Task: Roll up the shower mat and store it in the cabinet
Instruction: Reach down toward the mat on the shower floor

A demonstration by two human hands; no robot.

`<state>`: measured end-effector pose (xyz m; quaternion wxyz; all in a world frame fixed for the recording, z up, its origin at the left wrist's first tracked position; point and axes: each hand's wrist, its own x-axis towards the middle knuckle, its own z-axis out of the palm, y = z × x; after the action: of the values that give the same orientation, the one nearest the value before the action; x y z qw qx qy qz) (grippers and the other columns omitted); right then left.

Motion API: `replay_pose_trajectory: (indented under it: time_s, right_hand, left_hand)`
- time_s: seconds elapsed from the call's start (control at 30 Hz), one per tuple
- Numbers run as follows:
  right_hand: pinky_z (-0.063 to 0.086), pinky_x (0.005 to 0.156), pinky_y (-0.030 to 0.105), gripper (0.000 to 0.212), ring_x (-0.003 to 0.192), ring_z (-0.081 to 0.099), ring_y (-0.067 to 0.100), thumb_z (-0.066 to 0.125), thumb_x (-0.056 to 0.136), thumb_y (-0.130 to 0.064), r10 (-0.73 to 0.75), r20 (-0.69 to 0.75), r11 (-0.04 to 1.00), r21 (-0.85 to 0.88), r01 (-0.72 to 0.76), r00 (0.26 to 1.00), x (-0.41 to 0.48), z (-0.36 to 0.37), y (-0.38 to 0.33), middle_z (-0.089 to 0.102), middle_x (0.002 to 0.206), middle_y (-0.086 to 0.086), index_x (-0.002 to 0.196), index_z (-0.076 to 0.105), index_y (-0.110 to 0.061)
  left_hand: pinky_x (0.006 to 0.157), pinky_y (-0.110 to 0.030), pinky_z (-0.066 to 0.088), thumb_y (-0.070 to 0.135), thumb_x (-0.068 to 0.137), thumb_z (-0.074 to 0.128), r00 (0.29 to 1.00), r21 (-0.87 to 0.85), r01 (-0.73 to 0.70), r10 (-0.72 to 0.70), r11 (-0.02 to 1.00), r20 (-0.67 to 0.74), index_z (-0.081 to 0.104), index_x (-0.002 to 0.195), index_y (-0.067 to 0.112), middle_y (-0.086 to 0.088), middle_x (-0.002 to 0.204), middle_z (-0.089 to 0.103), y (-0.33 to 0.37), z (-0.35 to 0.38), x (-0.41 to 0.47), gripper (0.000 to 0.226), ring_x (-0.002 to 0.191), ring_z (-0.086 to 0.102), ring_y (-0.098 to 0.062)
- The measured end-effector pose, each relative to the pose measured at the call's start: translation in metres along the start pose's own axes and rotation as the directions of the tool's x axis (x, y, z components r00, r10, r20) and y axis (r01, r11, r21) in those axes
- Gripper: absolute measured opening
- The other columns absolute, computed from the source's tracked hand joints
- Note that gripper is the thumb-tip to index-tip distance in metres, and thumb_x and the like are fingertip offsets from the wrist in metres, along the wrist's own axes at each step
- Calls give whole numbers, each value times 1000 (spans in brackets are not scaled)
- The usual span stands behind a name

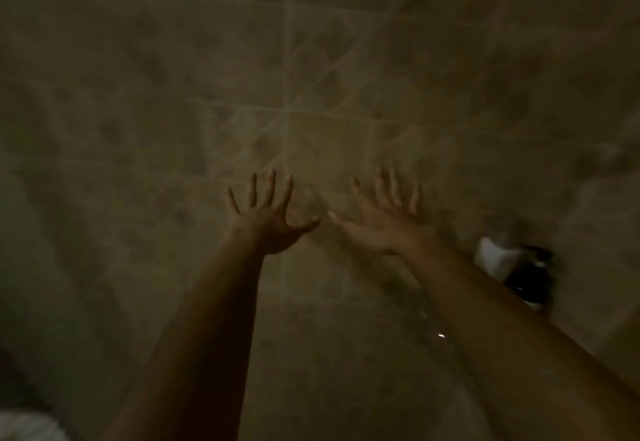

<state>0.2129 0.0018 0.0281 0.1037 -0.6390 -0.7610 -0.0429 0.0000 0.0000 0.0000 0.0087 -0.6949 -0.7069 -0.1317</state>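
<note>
The picture is dim and blurred. My left hand (270, 219) and my right hand (381, 222) are stretched out side by side in front of me, fingers spread wide and thumbs nearly meeting. Neither hand holds anything. Behind them is a beige tiled surface (287, 60) with pale grout lines. No shower mat and no cabinet can be made out in this view.
A white object with a dark, shiny part (516, 267) sits at the right, just beyond my right forearm. A pale ribbed thing (27, 423) shows in the bottom left corner. A small bright glint (441, 335) lies near my right arm.
</note>
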Motion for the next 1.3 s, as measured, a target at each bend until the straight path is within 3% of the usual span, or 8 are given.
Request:
replay_pose_trajectory:
  time_s: [0.23,0.33,0.5,0.57,0.7,0.87,0.97,1.3]
  right_hand:
    - [-32,99,62,98,141,-33,23,9,69,-91,-415,94,910,23,415,905,28,60,-127,-26,159,4,150,-8,-40]
    - [-30,100,63,97,143,-30,25,8,70,-90,-553,126,831,15,556,823,35,80,-180,-24,160,5,150,-9,-39]
    - [-33,96,62,100,143,-29,26,2,66,-94,-847,186,518,77,852,498,7,126,-296,-23,160,8,150,-9,-41]
    - [-34,95,61,102,143,-29,26,0,62,-96,-880,177,460,95,883,440,-9,140,-315,-23,160,7,149,-9,-44]
    - [-32,98,63,104,142,-31,24,-1,59,-99,-949,315,67,206,976,-1,-106,198,-387,-27,158,3,147,-15,-47]
    - [-29,102,65,103,142,-31,25,-3,60,-99,-915,373,-60,247,967,-152,-184,247,-420,-28,158,2,147,-16,-45]
    - [-26,103,66,103,142,-30,27,-3,62,-97,-890,407,-94,273,957,-204,-232,279,-432,-27,158,4,148,-15,-43]
    - [-29,100,64,106,144,-27,27,-3,56,-100,-791,593,20,269,963,-149,-310,509,-463,-24,160,3,146,-17,-47]
  left_hand:
    - [109,-67,-14,101,56,7,924,65,383,-382,922,-26,-19,149,38,4,158,-27,-128,6,-63,115,144,-25,-28]
    - [107,-67,-16,101,55,8,821,59,571,-570,819,-33,-20,148,40,5,158,-27,-171,5,-111,115,144,-26,-29]
    - [108,-67,-17,101,55,8,502,31,865,-863,501,-61,-25,146,39,4,156,-31,-233,12,-235,115,142,-30,-27]
    - [108,-67,-17,100,59,9,468,28,884,-883,467,-42,-25,147,38,4,157,-31,-239,20,-274,113,142,-31,-26]
    - [109,-67,-16,99,61,10,98,19,995,-995,98,20,-22,148,37,5,157,-30,-215,66,-419,111,143,-29,-26]
    - [108,-66,-16,99,60,10,-68,19,998,-994,-66,91,-21,148,37,5,157,-30,-201,104,-512,112,144,-27,-27]
    - [109,-65,-15,100,59,10,-109,7,994,-987,-109,119,-18,149,37,5,158,-29,-207,133,-558,113,144,-26,-27]
    - [113,-66,-3,97,63,9,11,44,999,-972,22,236,-11,152,35,3,162,-19,-315,330,-642,110,148,-15,-29]
